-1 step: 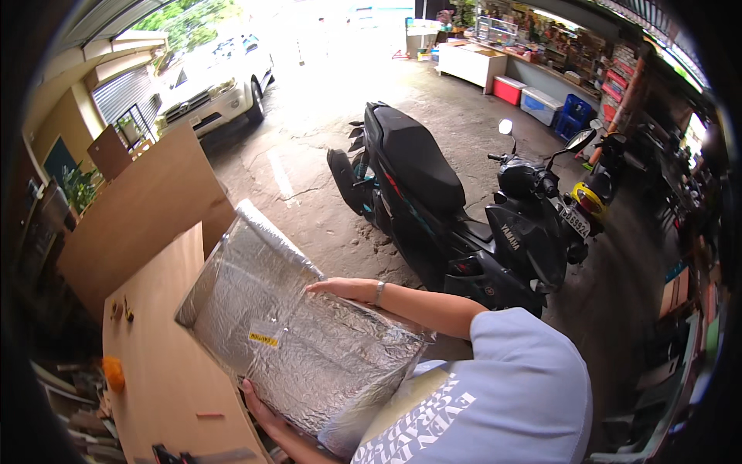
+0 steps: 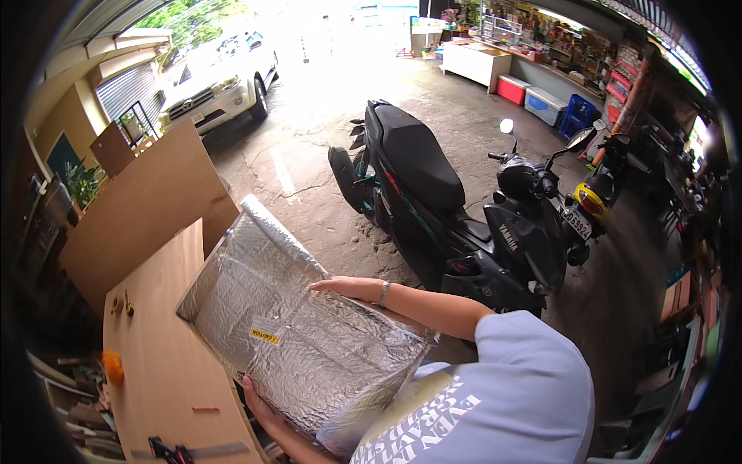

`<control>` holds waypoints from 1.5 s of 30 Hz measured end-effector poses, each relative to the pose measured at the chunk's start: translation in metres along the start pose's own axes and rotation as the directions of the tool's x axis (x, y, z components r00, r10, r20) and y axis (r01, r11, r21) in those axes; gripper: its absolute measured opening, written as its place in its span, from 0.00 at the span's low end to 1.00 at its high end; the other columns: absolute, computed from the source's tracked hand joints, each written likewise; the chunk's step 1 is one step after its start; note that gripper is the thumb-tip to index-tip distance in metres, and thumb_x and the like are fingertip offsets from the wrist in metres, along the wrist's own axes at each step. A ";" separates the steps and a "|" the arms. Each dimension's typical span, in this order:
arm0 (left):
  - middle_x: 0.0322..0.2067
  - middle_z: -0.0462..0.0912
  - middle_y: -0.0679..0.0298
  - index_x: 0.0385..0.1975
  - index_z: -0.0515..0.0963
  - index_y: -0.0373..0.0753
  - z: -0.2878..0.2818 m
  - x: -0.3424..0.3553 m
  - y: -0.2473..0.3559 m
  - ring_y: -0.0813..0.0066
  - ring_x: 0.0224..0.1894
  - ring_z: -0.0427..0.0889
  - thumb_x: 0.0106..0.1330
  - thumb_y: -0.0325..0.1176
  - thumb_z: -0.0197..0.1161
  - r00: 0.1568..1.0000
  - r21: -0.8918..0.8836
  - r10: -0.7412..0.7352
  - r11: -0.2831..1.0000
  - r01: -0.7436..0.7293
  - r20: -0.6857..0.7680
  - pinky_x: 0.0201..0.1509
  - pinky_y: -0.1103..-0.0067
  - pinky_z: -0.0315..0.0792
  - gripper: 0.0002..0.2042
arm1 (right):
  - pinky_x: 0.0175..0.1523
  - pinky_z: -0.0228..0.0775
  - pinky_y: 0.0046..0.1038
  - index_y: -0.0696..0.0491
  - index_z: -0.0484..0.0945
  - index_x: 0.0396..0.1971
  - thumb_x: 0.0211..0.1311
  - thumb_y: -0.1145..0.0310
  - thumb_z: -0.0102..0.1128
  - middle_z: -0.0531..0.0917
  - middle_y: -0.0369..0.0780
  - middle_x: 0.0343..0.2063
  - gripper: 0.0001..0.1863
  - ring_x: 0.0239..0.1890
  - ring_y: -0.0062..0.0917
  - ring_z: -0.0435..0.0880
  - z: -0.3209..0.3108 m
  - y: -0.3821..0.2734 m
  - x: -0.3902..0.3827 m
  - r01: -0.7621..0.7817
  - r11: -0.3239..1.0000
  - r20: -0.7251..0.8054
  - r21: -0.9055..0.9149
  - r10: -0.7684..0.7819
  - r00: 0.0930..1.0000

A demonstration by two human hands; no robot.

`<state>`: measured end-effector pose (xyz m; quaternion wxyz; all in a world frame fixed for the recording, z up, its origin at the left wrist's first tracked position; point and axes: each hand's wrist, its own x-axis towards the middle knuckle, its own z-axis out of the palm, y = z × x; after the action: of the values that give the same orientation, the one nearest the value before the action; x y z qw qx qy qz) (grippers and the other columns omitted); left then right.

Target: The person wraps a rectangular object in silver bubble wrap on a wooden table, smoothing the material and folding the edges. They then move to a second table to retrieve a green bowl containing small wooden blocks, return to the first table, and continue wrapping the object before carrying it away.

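A crinkled silver foil sheet (image 2: 309, 352) with a small yellow label is stretched in front of my body, its far edge rolled over. My right hand (image 2: 348, 289) grips its right edge, the fingers lying over the foil and the thumb hidden. At the near left edge, my left hand (image 2: 261, 402) is closed on the sheet, with most of its fingers hidden beneath. The left part of the sheet overlaps the edge of a wooden tabletop (image 2: 158, 340).
On the tabletop lie an orange bundle (image 2: 113, 369), a reddish stick (image 2: 205, 409), small yellow-and-black items (image 2: 128, 306) and a black tool (image 2: 168, 450). A plywood board (image 2: 151, 216) leans behind. A black scooter (image 2: 433, 193) stands ahead on the right; a white car (image 2: 220, 93) is farther off.
The view has shifted very slightly, showing a little more of the black tool at the bottom. Both hands keep the same hold on the foil sheet.
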<state>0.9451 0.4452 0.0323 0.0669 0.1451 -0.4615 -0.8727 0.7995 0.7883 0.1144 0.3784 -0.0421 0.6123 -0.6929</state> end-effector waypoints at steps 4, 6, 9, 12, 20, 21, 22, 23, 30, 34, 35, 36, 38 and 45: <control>0.55 0.79 0.56 0.59 0.72 0.32 0.036 -0.084 -0.030 0.64 0.55 0.78 0.70 0.51 0.57 1.000 0.072 0.025 0.997 -0.023 -0.018 0.61 0.70 0.70 0.29 | 0.61 0.69 0.30 0.61 0.69 0.64 0.66 0.40 0.54 0.74 0.48 0.59 0.40 0.57 0.27 0.76 -0.025 0.041 -0.109 0.048 0.996 0.018 0.077 -0.050 0.999; 0.54 0.79 0.57 0.59 0.72 0.31 0.071 -0.123 -0.062 0.65 0.54 0.79 0.70 0.50 0.56 0.999 0.083 -0.037 0.996 0.034 0.040 0.61 0.70 0.70 0.28 | 0.54 0.74 0.29 0.62 0.69 0.62 0.65 0.39 0.57 0.77 0.48 0.52 0.41 0.52 0.27 0.79 -0.051 0.073 -0.168 0.098 0.994 -0.082 0.044 -0.094 0.992; 0.50 0.81 0.60 0.55 0.75 0.33 0.107 -0.169 -0.107 0.68 0.50 0.80 0.70 0.48 0.59 0.987 0.107 -0.120 0.988 0.109 0.104 0.56 0.73 0.72 0.24 | 0.51 0.76 0.30 0.61 0.68 0.61 0.63 0.38 0.59 0.78 0.47 0.49 0.42 0.49 0.26 0.80 -0.097 0.142 -0.225 0.079 0.994 -0.185 -0.076 -0.092 0.978; 0.43 0.82 0.64 0.48 0.78 0.37 0.121 -0.206 -0.123 0.73 0.43 0.80 0.68 0.47 0.63 0.986 0.154 -0.146 0.979 0.133 0.075 0.50 0.77 0.73 0.19 | 0.50 0.76 0.29 0.62 0.67 0.63 0.62 0.37 0.59 0.78 0.47 0.50 0.44 0.48 0.26 0.80 -0.077 0.157 -0.319 0.063 0.994 -0.249 0.092 -0.039 0.968; 0.42 0.83 0.64 0.48 0.77 0.35 0.118 -0.328 -0.184 0.73 0.43 0.82 0.67 0.46 0.65 0.907 0.200 -0.347 0.932 0.304 0.238 0.49 0.76 0.75 0.21 | 0.56 0.72 0.29 0.68 0.66 0.62 0.64 0.42 0.60 0.75 0.48 0.57 0.44 0.55 0.28 0.78 -0.038 0.288 -0.473 0.188 0.932 -0.421 0.309 -0.043 0.906; 0.43 0.83 0.63 0.49 0.76 0.34 0.123 -0.346 -0.191 0.72 0.43 0.82 0.67 0.46 0.65 0.895 0.202 -0.353 0.931 0.305 0.273 0.49 0.75 0.75 0.21 | 0.58 0.70 0.29 0.68 0.66 0.62 0.64 0.42 0.60 0.75 0.49 0.58 0.43 0.57 0.29 0.76 -0.034 0.306 -0.493 0.198 0.951 -0.500 0.237 -0.055 0.864; 0.44 0.83 0.63 0.50 0.75 0.34 0.128 -0.363 -0.198 0.71 0.43 0.82 0.66 0.46 0.65 0.881 0.205 -0.359 0.930 0.307 0.308 0.49 0.74 0.76 0.22 | 0.61 0.67 0.29 0.68 0.67 0.62 0.64 0.43 0.59 0.74 0.49 0.59 0.43 0.59 0.29 0.75 -0.029 0.332 -0.510 0.200 0.966 -0.575 0.163 -0.071 0.815; 0.44 0.83 0.62 0.51 0.75 0.34 0.122 -0.388 -0.201 0.70 0.44 0.82 0.66 0.45 0.65 0.875 0.213 -0.372 0.924 0.318 0.308 0.49 0.73 0.76 0.23 | 0.63 0.65 0.29 0.68 0.67 0.62 0.65 0.43 0.59 0.74 0.49 0.59 0.42 0.60 0.29 0.73 -0.013 0.344 -0.531 0.173 0.978 -0.624 0.112 -0.066 0.779; 0.41 0.81 0.62 0.50 0.72 0.34 0.160 -0.486 -0.264 0.73 0.40 0.81 0.64 0.45 0.66 0.797 0.370 -0.520 0.836 0.404 0.306 0.45 0.75 0.76 0.23 | 0.58 0.68 0.24 0.65 0.68 0.61 0.68 0.50 0.56 0.75 0.45 0.58 0.35 0.56 0.24 0.75 0.018 0.407 -0.695 0.277 0.846 -0.668 0.456 0.119 0.735; 0.42 0.80 0.59 0.51 0.71 0.32 0.203 -0.518 -0.317 0.74 0.40 0.80 0.63 0.45 0.67 0.701 0.474 -0.605 0.776 0.415 0.377 0.45 0.76 0.76 0.25 | 0.51 0.72 0.24 0.64 0.74 0.54 0.68 0.51 0.55 0.81 0.43 0.48 0.29 0.46 0.24 0.81 0.012 0.451 -0.782 0.340 0.798 -0.745 0.498 0.193 0.638; 0.42 0.80 0.59 0.51 0.70 0.32 0.220 -0.530 -0.332 0.74 0.40 0.80 0.63 0.45 0.67 0.677 0.501 -0.619 0.765 0.405 0.399 0.45 0.76 0.76 0.26 | 0.47 0.75 0.25 0.63 0.78 0.50 0.69 0.52 0.55 0.85 0.41 0.42 0.26 0.39 0.23 0.84 0.011 0.456 -0.808 0.368 0.774 -0.760 0.516 0.216 0.612; 0.41 0.80 0.60 0.51 0.71 0.32 0.244 -0.545 -0.344 0.75 0.40 0.80 0.64 0.44 0.67 0.637 0.537 -0.647 0.742 0.400 0.420 0.45 0.76 0.76 0.25 | 0.46 0.76 0.26 0.62 0.78 0.49 0.69 0.52 0.55 0.86 0.41 0.39 0.26 0.37 0.23 0.85 0.000 0.485 -0.829 0.411 0.721 -0.745 0.558 0.216 0.631; 0.41 0.80 0.61 0.50 0.71 0.33 0.298 -0.588 -0.372 0.75 0.39 0.80 0.64 0.44 0.68 0.576 0.575 -0.674 0.722 0.385 0.462 0.45 0.77 0.75 0.24 | 0.47 0.76 0.26 0.62 0.78 0.49 0.69 0.52 0.55 0.86 0.41 0.39 0.25 0.37 0.23 0.85 -0.019 0.536 -0.877 0.524 0.693 -0.830 0.495 0.197 0.522; 0.40 0.81 0.65 0.47 0.75 0.34 0.484 -0.753 -0.558 0.78 0.41 0.79 0.68 0.40 0.65 0.371 0.703 -0.745 0.658 0.271 0.555 0.47 0.77 0.73 0.17 | 0.72 0.53 0.28 0.64 0.69 0.63 0.69 0.47 0.54 0.71 0.47 0.65 0.37 0.69 0.30 0.65 -0.084 0.663 -1.113 0.556 0.790 -0.966 0.259 0.197 0.170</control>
<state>1.5162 1.3297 -0.0258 -0.4782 -0.1198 -0.5723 -0.6553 1.8598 1.5215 -0.0396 -0.1960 0.4427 0.4584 -0.7453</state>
